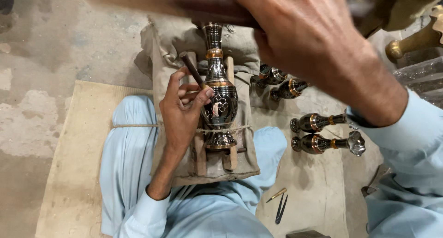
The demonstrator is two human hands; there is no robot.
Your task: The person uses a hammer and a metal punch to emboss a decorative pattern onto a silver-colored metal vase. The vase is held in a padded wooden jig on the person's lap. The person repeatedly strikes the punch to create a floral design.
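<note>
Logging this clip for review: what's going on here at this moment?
A person sits on the floor with a dark metal vase tied by string onto a wooden cradle across the lap. The left hand pinches a thin chisel-like tool with its tip at the vase's patterned body. The right hand is raised and blurred; what it holds is unclear. Several similar vases lie on the floor to the right.
</note>
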